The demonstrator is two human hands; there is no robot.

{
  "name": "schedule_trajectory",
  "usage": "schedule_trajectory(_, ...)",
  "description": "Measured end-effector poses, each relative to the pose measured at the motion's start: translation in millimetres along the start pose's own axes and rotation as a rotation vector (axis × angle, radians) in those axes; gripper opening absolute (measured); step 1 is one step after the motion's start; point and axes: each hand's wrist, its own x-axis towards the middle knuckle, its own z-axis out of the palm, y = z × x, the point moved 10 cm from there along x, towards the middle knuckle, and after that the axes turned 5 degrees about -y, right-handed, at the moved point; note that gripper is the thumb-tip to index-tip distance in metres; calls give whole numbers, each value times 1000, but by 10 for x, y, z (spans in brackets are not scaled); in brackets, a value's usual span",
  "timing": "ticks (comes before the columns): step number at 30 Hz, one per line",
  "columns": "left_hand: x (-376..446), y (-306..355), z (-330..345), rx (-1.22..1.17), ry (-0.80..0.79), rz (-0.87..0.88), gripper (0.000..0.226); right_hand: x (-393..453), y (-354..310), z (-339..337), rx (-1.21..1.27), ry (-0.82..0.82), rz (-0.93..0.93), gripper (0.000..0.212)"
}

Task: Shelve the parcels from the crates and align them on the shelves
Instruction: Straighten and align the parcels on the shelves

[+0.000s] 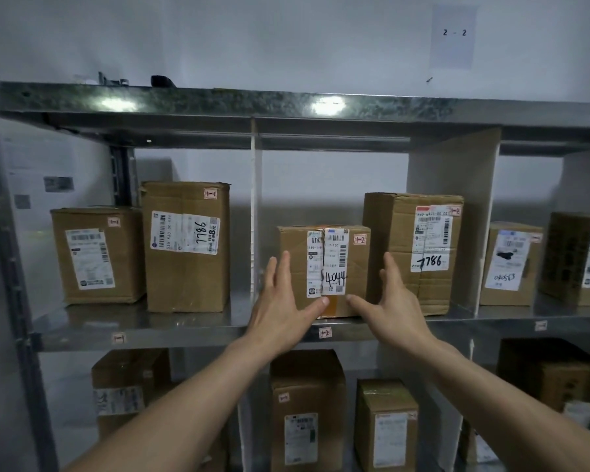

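Box marked 4044 [324, 270] sits mid-shelf [184, 327], flanked by the left hand [281, 301] at 9 o'clock and right hand [392, 298] at 3, fingers spread, nothing gripped. Uneven pushing could skew it into the 7786 box [413, 250].

Bearing six cardboard parcels [324, 267] in a row on the metal shelf [171, 327], split by upright dividers [254, 219]; holding more parcels on the lower shelf [433, 465].
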Motion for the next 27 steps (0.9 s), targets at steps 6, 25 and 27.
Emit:
schedule_trajectory(6, 115, -111, 60, -18, -8, -61, 115, 134, 50, 14, 13, 11, 52, 96)
schedule_trajectory(25, 584, -406, 273, -15, 86, -229, 108, 853, 540, 418, 174, -33, 143, 64)
schedule_trajectory(27, 635, -426, 263, -6, 97, -238, 108, 925, 565, 442, 169, -31, 145, 64)
